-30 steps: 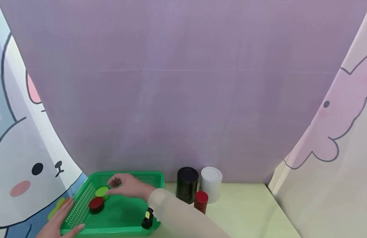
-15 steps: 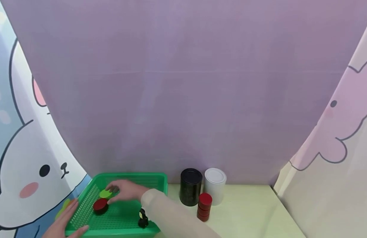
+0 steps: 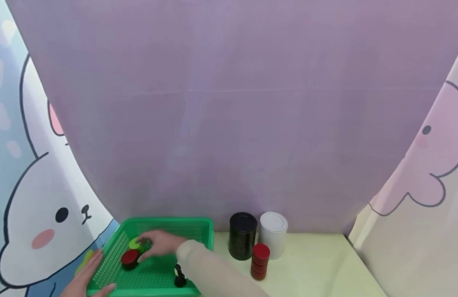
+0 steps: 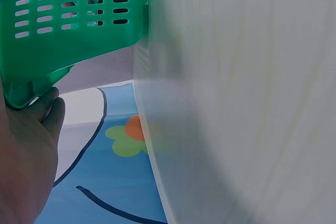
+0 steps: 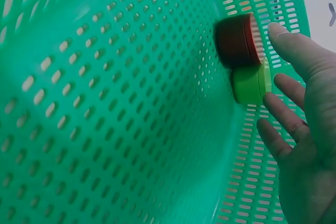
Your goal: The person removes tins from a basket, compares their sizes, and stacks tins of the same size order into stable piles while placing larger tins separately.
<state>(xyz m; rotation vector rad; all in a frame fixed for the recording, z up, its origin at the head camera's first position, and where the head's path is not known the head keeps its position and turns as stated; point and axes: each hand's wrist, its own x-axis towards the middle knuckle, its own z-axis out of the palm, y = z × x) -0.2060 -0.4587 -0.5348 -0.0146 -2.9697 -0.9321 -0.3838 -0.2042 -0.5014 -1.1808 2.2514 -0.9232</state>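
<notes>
My right hand (image 3: 160,244) is inside the green basket (image 3: 199,222), over a lime green round tub (image 3: 135,244). A dark red round tub (image 3: 130,260) sits beside the green one, near the basket's left wall. In the right wrist view, the hand's spread fingers (image 5: 283,111) reach toward the green tub (image 5: 248,84), a fingertip at its lid; touching or not, I cannot tell. The thumb points at the red tub (image 5: 239,40). My left hand (image 3: 84,278) rests against the basket's near left corner, fingers extended along the outside of the rim.
Right of the basket, a black canister (image 3: 243,237) and a white canister (image 3: 274,237) stand on the pale table (image 3: 310,264). A stack of red round pieces (image 3: 260,262) stands in front of them. A lilac curtain (image 3: 229,123) hangs behind.
My right hand has lowered over the green tub, with its thumb now near the red one. The red stack has come fully into view from behind the sleeve. My left hand stays at the basket.
</notes>
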